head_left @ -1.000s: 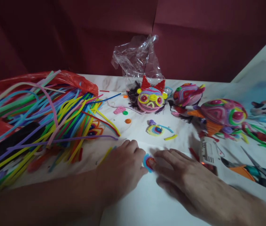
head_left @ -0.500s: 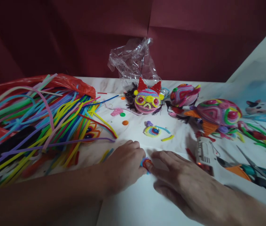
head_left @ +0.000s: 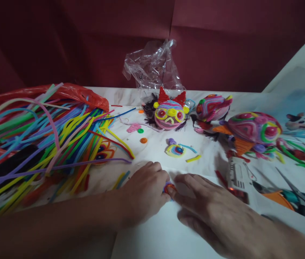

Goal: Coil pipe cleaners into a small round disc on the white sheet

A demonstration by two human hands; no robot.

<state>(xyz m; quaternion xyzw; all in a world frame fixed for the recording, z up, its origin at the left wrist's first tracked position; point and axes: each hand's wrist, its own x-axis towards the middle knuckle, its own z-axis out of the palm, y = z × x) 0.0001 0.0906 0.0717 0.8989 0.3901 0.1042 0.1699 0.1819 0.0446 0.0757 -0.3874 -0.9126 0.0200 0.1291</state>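
Observation:
Both of my hands rest on the white table at the near centre. My left hand (head_left: 144,190) and my right hand (head_left: 203,205) press together on a small coiled disc (head_left: 168,187) of red, blue and purple pipe cleaner, which shows only as a sliver between the fingertips. Just beyond the hands lies a yellow and blue coiled piece (head_left: 176,149) with a short yellow offcut (head_left: 193,158). Farther back stands a round pipe-cleaner face (head_left: 170,114) with red ears and yellow goggles.
A big heap of loose coloured pipe cleaners (head_left: 41,140) spills from a red bag (head_left: 87,95) on the left. A clear plastic bag (head_left: 152,68) stands at the back. Two more coiled figures (head_left: 252,129), a white glue gun (head_left: 237,176) and scissors (head_left: 295,196) lie to the right.
My hands have closed in around the small disc, hiding more of it. The view has shifted slightly; nothing else on the table has moved.

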